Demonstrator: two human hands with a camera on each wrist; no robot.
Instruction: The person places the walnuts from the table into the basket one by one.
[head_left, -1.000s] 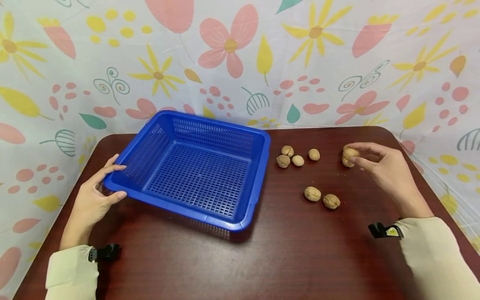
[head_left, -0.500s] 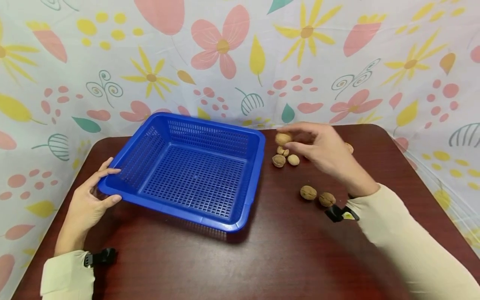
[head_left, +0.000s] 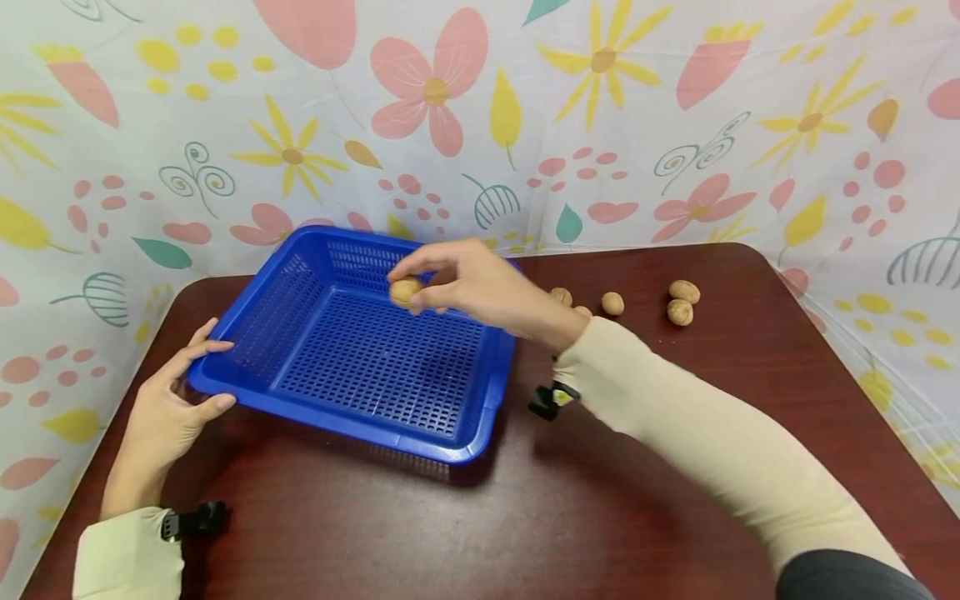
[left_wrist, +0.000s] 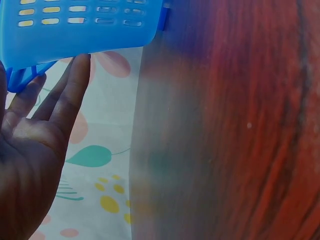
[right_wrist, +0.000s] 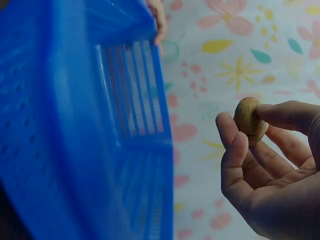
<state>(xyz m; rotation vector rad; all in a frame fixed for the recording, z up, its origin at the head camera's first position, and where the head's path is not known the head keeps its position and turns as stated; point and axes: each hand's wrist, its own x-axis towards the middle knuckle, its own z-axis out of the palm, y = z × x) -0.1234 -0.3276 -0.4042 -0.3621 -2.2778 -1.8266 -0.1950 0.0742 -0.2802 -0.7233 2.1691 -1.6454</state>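
A blue perforated plastic basket (head_left: 356,422) stands tilted at an angle on the dark wooden table. My left hand (head_left: 167,408) grips its near left corner, thumb on the front rim and fingers over the left rim; the left wrist view shows fingers against the basket's underside edge. Over the inside of the basket, my right hand (head_left: 476,287) pinches a walnut (head_left: 405,292) between thumb and fingers. In the right wrist view the walnut (right_wrist: 249,120) sits at the fingertips, apart from the basket wall (right_wrist: 132,90). No nuts show on the basket's visible floor.
Two walnuts (head_left: 681,302) touch each other at the table's back right. Another nut (head_left: 612,303) lies alone, and a walnut (head_left: 560,296) and a paler nut (head_left: 583,312) are partly covered by the right forearm. A patterned cloth (head_left: 630,150) hangs behind the table.
My right hand has picked a walnut from the back right and carried it left over the basket. The right sleeve now covers the two nearer walnuts. My left hand keeps its grip.
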